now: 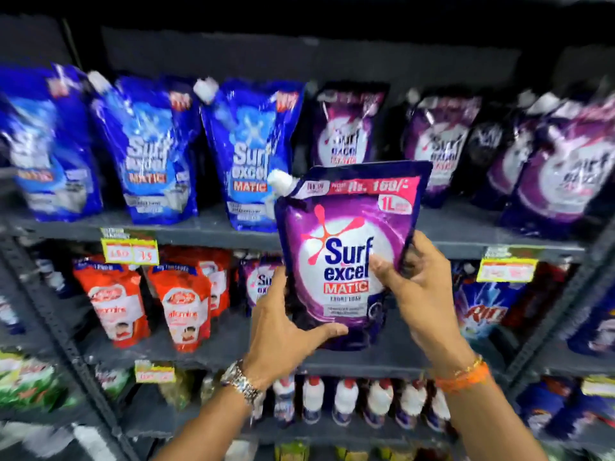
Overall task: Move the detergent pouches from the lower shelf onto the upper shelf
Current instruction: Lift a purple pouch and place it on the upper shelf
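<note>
A purple detergent pouch [346, 247] with a white spout is held upright in front of the shelves, its top level with the upper shelf [206, 232]. My left hand [283, 331] grips its lower left corner from below. My right hand [416, 287] holds its right edge, thumb on the front. Another purple pouch [261, 284] stands on the lower shelf [186, 356], partly hidden behind my left hand. On the upper shelf stand blue pouches [249, 154] at left and purple pouches [346, 124] at right.
Red refill pouches [186, 304] stand on the lower shelf at left, blue detergent bags [486, 311] at right. White bottles [346, 400] line the shelf below. Yellow price tags [129, 251] hang on the shelf edges. A slotted metal upright [50, 311] runs down the left.
</note>
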